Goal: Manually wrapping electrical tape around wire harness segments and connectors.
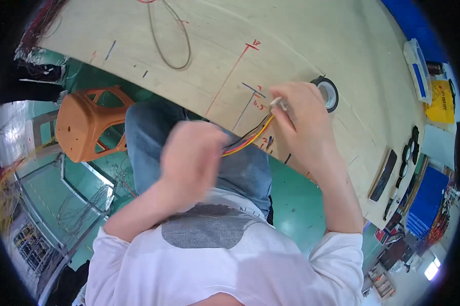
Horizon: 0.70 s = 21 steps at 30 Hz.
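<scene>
Okay, far left: orange stool (71,125) on the green floor, just beside the denim-clad left leg (149,137). Thin grey-brown cable loop (190,53) lies on the pale worktable (291,30), apart from both hands, probably laid there to leave the near edge free. Left hand (191,158) next, over the lap, motion-blurred. Forearm slants up from lower left, fingers look curled in; the wires run up to it, but blur hides the fingertips, so can't tell how far closed they are or whether they grip.

Wires (250,141), yellow, red and black, bridge the gap between the hands across the table's near edge, bowed slightly. Likely held spread like this to keep the strands together and easy to see. Red and blue drawn lines (227,76) on the tabletop just left, perhaps length guides.

White connector (278,102) sits at the wires' upper end, pinched between right thumb and index finger, little gap; probably gripped there so the wires trail free. Right hand (309,115) is above the table, forearm rising from lower right, wrist bent inward, fingers pointing left.

Black tape roll (332,94) just behind its knuckles. Far right: dark bar (383,175), well apart, seemingly parked aside.
</scene>
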### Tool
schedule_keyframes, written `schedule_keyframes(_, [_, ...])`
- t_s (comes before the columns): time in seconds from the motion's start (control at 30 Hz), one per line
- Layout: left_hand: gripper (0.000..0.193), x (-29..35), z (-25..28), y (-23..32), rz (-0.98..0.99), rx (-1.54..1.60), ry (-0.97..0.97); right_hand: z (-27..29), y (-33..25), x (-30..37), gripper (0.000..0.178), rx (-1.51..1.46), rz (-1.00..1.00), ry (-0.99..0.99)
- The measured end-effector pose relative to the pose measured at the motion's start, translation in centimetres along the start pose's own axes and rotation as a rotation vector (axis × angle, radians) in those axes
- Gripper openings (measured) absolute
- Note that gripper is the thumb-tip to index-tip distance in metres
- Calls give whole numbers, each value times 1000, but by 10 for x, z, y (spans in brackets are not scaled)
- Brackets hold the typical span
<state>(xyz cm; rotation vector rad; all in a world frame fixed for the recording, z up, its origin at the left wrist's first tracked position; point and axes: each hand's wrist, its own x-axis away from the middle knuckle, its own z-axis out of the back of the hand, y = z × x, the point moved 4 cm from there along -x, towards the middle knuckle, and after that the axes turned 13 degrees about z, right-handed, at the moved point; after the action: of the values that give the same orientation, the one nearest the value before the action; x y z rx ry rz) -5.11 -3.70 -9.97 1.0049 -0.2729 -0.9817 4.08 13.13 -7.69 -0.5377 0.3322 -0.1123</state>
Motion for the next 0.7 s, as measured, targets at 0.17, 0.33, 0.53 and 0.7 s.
schedule_keyframes(0.17, [15, -54, -50, 44, 198, 272, -453, 28, 3, 12, 30, -14, -115, 143])
schedule_keyframes(0.33, [13, -61, -61, 25, 575, 382, -733, 37, 26, 35, 32, 311, -180, 188])
schedule_keyframes(0.53, [13, -61, -67, 17, 670, 551, -542, 35, 25, 27, 42, 300, -206, 264])
schedule_keyframes(0.7, [15, -42, 0, -15, 360, 622, 33, 12, -4, 13, 45, 114, -60, -16])
